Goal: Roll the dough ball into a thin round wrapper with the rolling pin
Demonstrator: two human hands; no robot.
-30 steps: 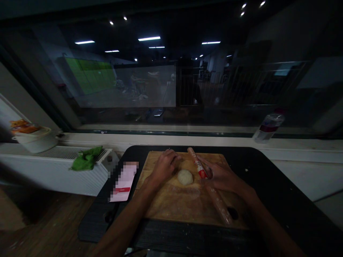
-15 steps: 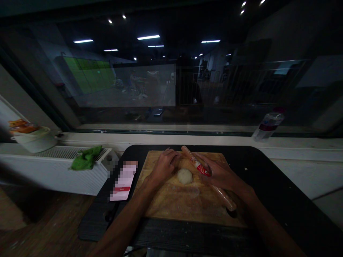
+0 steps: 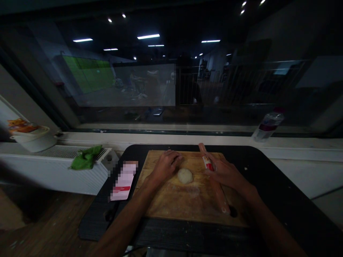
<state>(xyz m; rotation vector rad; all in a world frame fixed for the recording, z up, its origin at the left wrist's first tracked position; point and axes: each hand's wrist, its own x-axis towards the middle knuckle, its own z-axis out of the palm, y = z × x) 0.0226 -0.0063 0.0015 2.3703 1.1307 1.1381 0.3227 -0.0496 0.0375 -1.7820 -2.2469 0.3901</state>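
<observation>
A small round ball of dough (image 3: 185, 176) lies on a floured wooden board (image 3: 187, 201). My left hand (image 3: 164, 166) rests on the board just left of the dough, fingers curled loosely and pointing toward it, holding nothing that shows. My right hand (image 3: 223, 172) is wrapped round the middle of a rolling pin (image 3: 213, 177) with a red and white label. The pin runs from the board's far edge down toward its near right corner, to the right of the dough and apart from it.
The board sits on a dark table (image 3: 270, 185) by a window sill. A pink packet (image 3: 124, 180) lies left of the board. A green cloth (image 3: 85, 157) and a white bowl (image 3: 32, 141) rest on the radiator at left. A plastic bottle (image 3: 267, 127) stands on the sill at right.
My right hand has swung the rolling pin: its far end moved right, away from the dough, and the pin now lies steeper along the board's right side. My left hand stayed put.
</observation>
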